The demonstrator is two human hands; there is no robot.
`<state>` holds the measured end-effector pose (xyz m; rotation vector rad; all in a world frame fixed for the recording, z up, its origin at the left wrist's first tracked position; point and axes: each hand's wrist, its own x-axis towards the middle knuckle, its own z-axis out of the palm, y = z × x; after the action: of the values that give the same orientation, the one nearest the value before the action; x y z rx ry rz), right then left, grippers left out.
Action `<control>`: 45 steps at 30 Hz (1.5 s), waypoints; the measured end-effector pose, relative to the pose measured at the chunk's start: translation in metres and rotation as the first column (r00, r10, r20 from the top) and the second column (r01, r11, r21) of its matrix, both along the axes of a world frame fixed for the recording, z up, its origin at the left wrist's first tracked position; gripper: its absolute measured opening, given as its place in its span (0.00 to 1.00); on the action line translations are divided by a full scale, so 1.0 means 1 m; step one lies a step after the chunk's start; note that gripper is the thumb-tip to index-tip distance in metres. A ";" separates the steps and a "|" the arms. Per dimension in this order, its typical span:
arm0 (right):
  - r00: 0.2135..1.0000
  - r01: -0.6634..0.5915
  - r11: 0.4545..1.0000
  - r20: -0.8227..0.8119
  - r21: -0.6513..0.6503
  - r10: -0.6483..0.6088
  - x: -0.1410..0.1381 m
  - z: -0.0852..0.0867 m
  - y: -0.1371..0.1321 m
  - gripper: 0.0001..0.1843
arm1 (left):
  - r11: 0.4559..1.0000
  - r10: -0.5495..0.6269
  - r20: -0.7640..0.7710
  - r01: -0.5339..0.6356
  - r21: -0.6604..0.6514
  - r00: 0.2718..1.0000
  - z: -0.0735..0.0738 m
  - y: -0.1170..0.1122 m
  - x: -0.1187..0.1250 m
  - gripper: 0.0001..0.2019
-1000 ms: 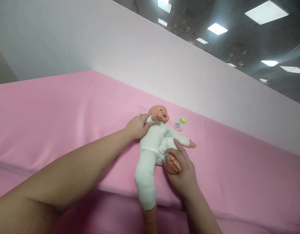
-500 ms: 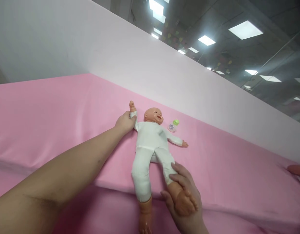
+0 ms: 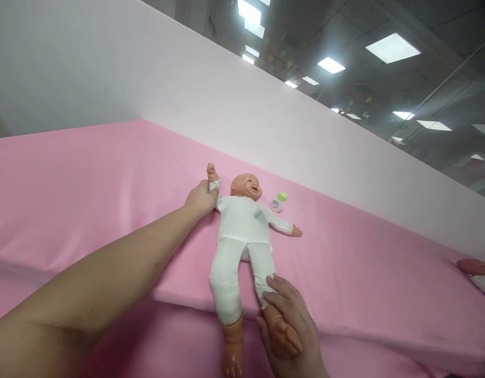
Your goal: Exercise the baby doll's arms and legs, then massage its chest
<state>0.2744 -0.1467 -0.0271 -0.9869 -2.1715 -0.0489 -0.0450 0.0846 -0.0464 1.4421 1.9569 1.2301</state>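
Note:
A baby doll in a white bodysuit lies on its back on a pink sheet, head toward the wall, both legs stretched toward me. My left hand is closed around the doll's raised arm near the wrist. My right hand wraps around the doll's ankle and foot at the sheet's near edge. The doll's other arm lies out to the side.
A small bottle with a green cap lies on the sheet beside the doll's head. A pale partition wall runs behind. Part of another doll shows at the far right edge.
The doll's bent leg has been pulled straight toward me by my right hand. My left hand has lifted the doll's arm up beside its head.

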 end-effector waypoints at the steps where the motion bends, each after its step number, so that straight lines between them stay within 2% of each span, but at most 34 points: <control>1: 1.000 0.014 1.000 -0.022 0.012 -0.014 0.000 0.004 0.002 0.17 | 0.999 -0.024 -0.026 0.025 0.031 0.999 0.002 -0.003 0.003 0.16; 3: 0.998 0.043 0.999 -0.054 0.030 -0.041 -0.003 0.014 0.007 0.16 | 0.987 -0.083 -0.110 0.097 0.125 0.990 0.006 -0.010 0.011 0.16; 6: 0.994 0.084 0.996 -0.076 0.029 -0.082 -0.009 0.026 0.018 0.17 | 0.939 -0.175 -0.266 0.242 0.244 0.948 0.012 -0.022 0.025 0.19; 9: 0.984 0.156 0.987 -0.098 0.049 -0.151 -0.017 0.032 0.034 0.18 | 0.897 -0.286 -0.379 0.385 0.218 0.880 0.016 -0.032 0.034 0.25; 12: 0.975 0.202 0.978 -0.112 0.059 -0.194 -0.024 0.034 0.053 0.19 | 0.888 -0.336 -0.400 0.428 0.168 0.853 0.018 -0.037 0.037 0.27; 18: 0.989 0.147 0.985 0.005 -0.090 -0.147 -0.034 0.031 0.081 0.17 | 0.906 -0.337 -0.355 0.402 0.129 0.872 0.019 -0.037 0.035 0.27; 25: 0.988 0.150 0.969 0.077 -0.198 -0.137 -0.037 0.020 0.087 0.17 | 0.909 -0.353 -0.325 0.404 0.106 0.878 0.022 -0.036 0.037 0.26; 29: 0.988 0.150 0.962 0.057 -0.229 -0.141 -0.037 0.020 0.087 0.16 | 0.912 -0.342 -0.320 0.395 0.114 0.883 0.018 -0.030 0.036 0.26; 33: 0.989 0.136 0.969 -0.027 -0.206 -0.145 -0.039 0.022 0.085 0.16 | 0.925 -0.295 -0.278 0.346 0.156 0.914 0.012 -0.020 0.030 0.26; 36: 0.986 0.126 0.977 -0.087 -0.170 -0.143 -0.038 0.023 0.077 0.18 | 0.950 -0.230 -0.209 0.266 0.165 0.950 0.009 -0.013 0.021 0.24; 39: 0.986 0.110 0.986 -0.115 -0.125 -0.124 -0.033 0.025 0.060 0.18 | 0.978 -0.156 -0.123 0.170 0.121 0.980 0.007 -0.007 0.010 0.20; 42: 0.992 0.078 0.994 -0.096 -0.080 -0.086 -0.024 0.026 0.034 0.18 | 0.992 -0.083 -0.016 0.084 0.098 0.996 0.003 -0.001 0.000 0.18; 45: 0.998 0.035 0.998 -0.047 -0.059 -0.038 -0.014 0.022 0.011 0.19 | 0.998 -0.011 0.110 0.004 0.065 0.994 -0.002 0.004 -0.007 0.20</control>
<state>0.2600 -0.1357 -0.0054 -1.0507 -2.1219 0.0206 -0.0519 0.0889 -0.0486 1.3798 1.8523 1.3515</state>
